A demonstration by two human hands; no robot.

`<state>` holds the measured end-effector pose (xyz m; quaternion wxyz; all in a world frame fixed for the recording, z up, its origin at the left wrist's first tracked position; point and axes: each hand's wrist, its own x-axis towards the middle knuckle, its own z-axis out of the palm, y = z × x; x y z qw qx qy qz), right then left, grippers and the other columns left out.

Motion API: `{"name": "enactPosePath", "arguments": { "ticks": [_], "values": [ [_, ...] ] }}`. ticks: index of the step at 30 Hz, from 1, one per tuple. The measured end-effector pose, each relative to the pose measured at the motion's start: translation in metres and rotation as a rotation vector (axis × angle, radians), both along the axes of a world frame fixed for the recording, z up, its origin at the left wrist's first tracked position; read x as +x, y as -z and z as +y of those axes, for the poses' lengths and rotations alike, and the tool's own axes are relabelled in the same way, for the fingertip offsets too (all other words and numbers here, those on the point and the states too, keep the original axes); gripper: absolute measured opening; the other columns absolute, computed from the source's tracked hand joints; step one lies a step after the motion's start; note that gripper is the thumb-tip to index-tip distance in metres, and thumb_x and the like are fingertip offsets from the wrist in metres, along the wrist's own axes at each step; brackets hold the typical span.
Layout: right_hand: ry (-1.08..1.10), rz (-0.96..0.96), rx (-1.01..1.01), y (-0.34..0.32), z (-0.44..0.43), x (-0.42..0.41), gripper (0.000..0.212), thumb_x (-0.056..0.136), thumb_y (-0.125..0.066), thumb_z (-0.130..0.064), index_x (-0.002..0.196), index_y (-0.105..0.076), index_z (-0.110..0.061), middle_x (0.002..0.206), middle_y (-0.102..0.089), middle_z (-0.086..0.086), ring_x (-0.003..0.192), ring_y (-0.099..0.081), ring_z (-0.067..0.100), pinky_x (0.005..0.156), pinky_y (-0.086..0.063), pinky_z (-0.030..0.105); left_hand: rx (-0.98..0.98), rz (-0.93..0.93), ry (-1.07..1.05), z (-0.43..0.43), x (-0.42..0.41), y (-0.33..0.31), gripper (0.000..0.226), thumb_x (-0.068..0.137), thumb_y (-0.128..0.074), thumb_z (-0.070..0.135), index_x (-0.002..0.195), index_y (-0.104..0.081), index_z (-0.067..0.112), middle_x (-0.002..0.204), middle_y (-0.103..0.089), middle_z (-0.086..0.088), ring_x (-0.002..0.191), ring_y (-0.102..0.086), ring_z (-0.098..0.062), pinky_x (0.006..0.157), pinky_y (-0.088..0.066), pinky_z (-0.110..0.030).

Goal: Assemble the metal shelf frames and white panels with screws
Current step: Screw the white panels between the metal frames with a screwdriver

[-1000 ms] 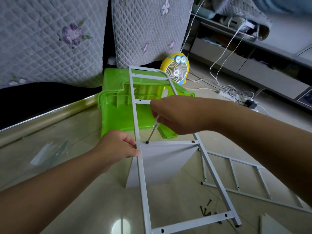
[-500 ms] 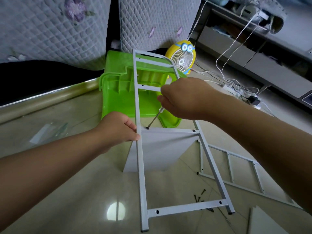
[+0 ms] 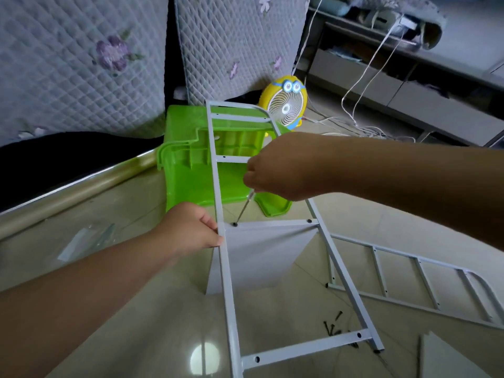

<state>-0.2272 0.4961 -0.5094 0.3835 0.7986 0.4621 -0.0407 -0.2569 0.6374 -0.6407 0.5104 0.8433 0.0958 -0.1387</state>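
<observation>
I'm driving a screw right now. Right hand [image 3: 283, 170] is wrapped tight around the top of the screwdriver [image 3: 244, 208], handle hidden in the fist, only the thin shaft showing. Tip is sitting in the screw [image 3: 234, 224] at the left end of the middle crossbar [image 3: 270, 224]. A second screw [image 3: 309, 221] is already seated at the right end of that bar.

Left hand [image 3: 191, 230] is pinching the left upright of the metal frame [image 3: 226, 271], thumb and fingers pressed together on the rail just beside the joint. Judging by the position, it's bracing the frame so it isn't twisting under the driver torque.

White panel [image 3: 259, 257] is standing on edge on the floor, top edge butted under the crossbar, so the screw is going down through the bar into the panel edge. The frame is tilting away from me, far end over the green plastic stool [image 3: 191, 170]; can't tell if it's resting on it.

Room to move:
- Second frame [image 3: 409, 279] is lying flat on the floor to the right, just beside the working frame's right rail.
- Loose screws [image 3: 331, 324] are lying on the floor near the bottom crossbar, within reach of the right hand.
- Another white panel's corner [image 3: 447, 356] is at bottom right.
- Yellow fan [image 3: 285, 105] and cables are well behind, clear of the work.
- Left side of the floor is mostly open apart from a clear plastic bag [image 3: 81, 241].

Bottom crossbar holes are showing empty, so I'm reckoning more panels are left to fit.
</observation>
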Motion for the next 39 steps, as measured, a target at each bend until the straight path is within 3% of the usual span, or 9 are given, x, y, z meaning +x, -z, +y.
{"name": "enactPosePath", "arguments": {
  "ticks": [4,9,12,16,20,26,32,35,39],
  "values": [
    [0.132,0.033,0.042,-0.002,0.012,0.007,0.026,0.098,-0.038,-0.022,0.106,-0.055,-0.005,0.084,-0.055,0.013,0.077,-0.046,0.025,0.058,-0.033,0.027,-0.094,0.028,-0.025,0.000,0.000,0.002,0.018,0.069,-0.073,-0.009,0.070,-0.061,0.004,0.066,-0.061,-0.010,0.055,-0.055,-0.015,0.040,-0.044,-0.009],
    [0.775,0.415,0.178,-0.006,0.043,0.029,0.032,0.094,-0.039,-0.009,0.064,-0.046,-0.004,0.050,-0.037,0.003,0.027,-0.029,0.010,0.031,-0.023,0.005,-0.121,0.075,-0.016,0.000,0.002,0.002,0.018,0.066,-0.073,-0.013,0.067,-0.060,0.000,0.061,-0.061,-0.011,0.041,-0.058,-0.010,0.043,-0.047,-0.016],
    [0.718,0.415,0.135,-0.005,0.058,0.022,0.033,0.095,-0.036,-0.004,0.062,-0.044,0.000,0.057,-0.042,0.007,0.030,-0.037,0.009,0.030,-0.026,0.008,-0.185,0.113,-0.010,-0.001,0.000,0.000,0.019,0.066,-0.070,-0.019,0.068,-0.057,-0.005,0.060,-0.059,-0.014,0.033,-0.056,-0.006,0.037,-0.045,-0.012],
    [0.370,0.126,0.082,-0.001,0.043,0.000,0.027,0.094,-0.036,-0.009,0.106,-0.058,0.002,0.093,-0.050,0.009,0.077,-0.047,0.022,0.067,-0.040,0.028,-0.207,0.106,-0.036,-0.002,-0.001,0.000,0.022,0.066,-0.069,-0.020,0.066,-0.055,-0.004,0.060,-0.058,-0.015,0.036,-0.057,-0.009,0.039,-0.048,-0.015],
    [0.107,0.024,0.003,0.008,0.001,-0.014,0.028,0.098,-0.032,-0.018,0.118,-0.049,-0.008,0.118,-0.048,0.012,0.102,-0.053,0.030,0.055,-0.032,0.031,-0.191,0.077,-0.044,-0.001,0.000,0.003,0.019,0.065,-0.071,-0.017,0.069,-0.058,-0.003,0.070,-0.062,-0.019,0.055,-0.060,-0.020,0.046,-0.052,-0.018],
    [0.070,-0.011,-0.128,0.015,-0.006,-0.019,0.021,0.093,-0.036,-0.005,0.108,-0.052,-0.007,0.073,-0.049,0.010,0.072,-0.051,0.030,0.044,-0.024,0.022,-0.214,0.104,-0.036,0.000,0.003,0.000,0.020,0.067,-0.068,-0.019,0.064,-0.060,-0.001,0.068,-0.064,-0.017,0.039,-0.060,-0.009,0.041,-0.049,-0.013],
    [0.249,0.113,-0.196,0.008,0.040,0.003,0.025,0.098,-0.041,-0.022,0.103,-0.060,-0.006,0.080,-0.050,0.001,0.076,-0.049,0.019,0.067,-0.039,0.027,-0.308,0.143,-0.084,-0.002,0.001,-0.002,0.029,0.069,-0.063,-0.025,0.068,-0.050,0.001,0.070,-0.058,-0.015,0.032,-0.056,-0.007,0.036,-0.045,-0.012],
    [0.462,0.242,-0.261,0.009,0.055,0.022,0.035,0.098,-0.042,-0.028,0.066,-0.051,-0.015,0.064,-0.050,-0.006,0.054,-0.047,0.009,0.053,-0.035,0.020,-0.334,0.143,-0.095,-0.003,-0.001,-0.003,0.028,0.070,-0.062,-0.025,0.067,-0.051,0.001,0.067,-0.058,-0.013,0.032,-0.056,-0.006,0.036,-0.045,-0.011],
    [0.574,0.281,-0.271,0.008,0.058,0.031,0.034,0.098,-0.041,-0.030,0.068,-0.052,-0.018,0.066,-0.049,-0.008,0.053,-0.045,0.005,0.049,-0.033,0.017,-0.347,0.143,-0.101,-0.002,-0.001,0.003,0.022,0.071,-0.064,-0.022,0.072,-0.055,-0.002,0.068,-0.059,-0.012,0.032,-0.056,-0.005,0.036,-0.043,-0.010]
  ]
}}
